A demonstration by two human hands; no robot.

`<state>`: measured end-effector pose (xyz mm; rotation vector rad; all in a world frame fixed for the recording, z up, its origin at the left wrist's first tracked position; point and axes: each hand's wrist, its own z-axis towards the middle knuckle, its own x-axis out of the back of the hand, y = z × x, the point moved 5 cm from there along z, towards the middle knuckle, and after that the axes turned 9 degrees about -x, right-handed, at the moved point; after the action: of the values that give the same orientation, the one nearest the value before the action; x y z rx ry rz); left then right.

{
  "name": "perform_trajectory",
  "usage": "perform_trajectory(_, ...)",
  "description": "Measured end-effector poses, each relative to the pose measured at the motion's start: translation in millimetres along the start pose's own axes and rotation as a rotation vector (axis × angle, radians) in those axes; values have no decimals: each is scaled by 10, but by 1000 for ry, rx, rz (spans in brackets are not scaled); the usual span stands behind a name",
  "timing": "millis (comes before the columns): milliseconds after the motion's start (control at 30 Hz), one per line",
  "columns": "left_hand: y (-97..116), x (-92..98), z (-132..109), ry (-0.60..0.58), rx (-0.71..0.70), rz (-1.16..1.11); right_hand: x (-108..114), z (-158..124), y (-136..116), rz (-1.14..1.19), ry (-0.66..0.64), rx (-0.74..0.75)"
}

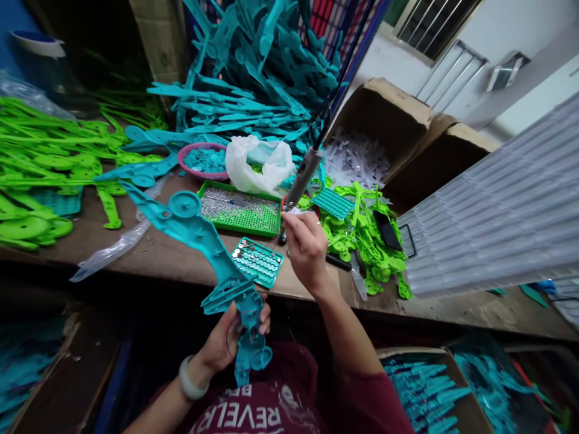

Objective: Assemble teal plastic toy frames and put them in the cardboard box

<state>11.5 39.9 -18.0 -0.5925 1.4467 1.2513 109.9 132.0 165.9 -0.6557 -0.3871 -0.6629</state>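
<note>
My left hand (230,337) is closed around the lower end of a long teal plastic part (199,238) that slants up and left over the table edge. My right hand (305,244) is raised above the table, fingers pinched round the bottom of a hanging grey electric screwdriver (304,175). Just left of that hand lies a small teal tray with round metal pieces (257,261). Behind it sits a green tray full of small screws (239,211). A pale bangle circles my left wrist.
Heaps of green plastic parts (40,169) cover the left of the brown table (158,256); teal parts (257,66) pile at the back. A pink bowl (203,160), a white bag (257,163), green pieces (362,232), cardboard boxes (384,126) and clear ribbed sheets (497,211) stand right.
</note>
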Motion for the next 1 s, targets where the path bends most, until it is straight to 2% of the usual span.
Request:
perform_trajectory(33, -25, 18, -25, -20, -12, 17, 30, 28, 8, 8, 3, -26)
perform_trajectory(67, -52, 36, -56, -35, -27, 57, 51, 60, 25, 49, -47, -59)
perform_trajectory(100, -77, 58, -91, -37, -37, 118, 58, 90, 45, 123, -164, -90)
perform_trajectory(133, -92, 92, -126, -9, -46, 192, 48, 107, 61, 227, -355, -115)
perform_trajectory(167, -91, 137, -160, 52, -58, 267, 28, 93, 61, 356, -615, -119)
perform_trajectory(233, -21, 227, -226, 218, -109, 379, 33, -44, 27, 620, -1224, -57)
perform_trajectory(267, 45, 252, -254, 280, -159, 413, 64, -116, 36, 722, -1463, -36)
perform_trajectory(300, 122, 257, -276, 309, -220, 447, 71, -155, 84, 783, -1596, -61)
perform_trajectory(333, 197, 243, -290, 296, -274, 484, 26, -163, 166, 794, -1623, -142)
perform_trajectory(400, 296, 197, -307, 217, -312, 576, -177, -152, 377, 712, -1498, -385)
perform_trajectory(433, 310, 189, -318, 193, -288, 613, -291, -184, 440, 676, -1486, -467)
perform_trajectory(467, 307, 199, -334, 199, -251, 635, -396, -253, 442, 668, -1564, -489)
perform_trajectory(500, 295, 221, -356, 232, -220, 646, -472, -343, 385, 699, -1702, -451)
perform_trajectory(533, 281, 247, -382, 283, -207, 653, -509, -432, 294, 741, -1844, -369)
perform_trajectory(567, 268, 270, -409, 338, -218, 658, -514, -503, 192, 770, -1934, -263)
perform_trajectory(600, 255, 282, -433, 381, -251, 657, -504, -552, 96, 752, -1947, -151)
perform_trajectory(633, 238, 284, -449, 404, -289, 653, -491, -579, 13, 673, -1883, -45)
perform_trajectory(700, 181, 273, -449, 413, -306, 654, -448, -585, -111, 420, -1653, 127)
perform_trajectory(767, 122, 289, -424, 465, -245, 664, -413, -542, -171, 274, -1457, 193)
perform_trajectory(833, 110, 310, -387, 540, -190, 685, -464, -414, -82, 202, -1229, 104)
perform_trajectory(933, 200, 297, -314, 560, -204, 763, -676, -223, 302, -78, -876, -123)
perform_trajectory(1000, 291, 279, -289, 554, -227, 855, -856, -211, 515, -245, -804, -189)
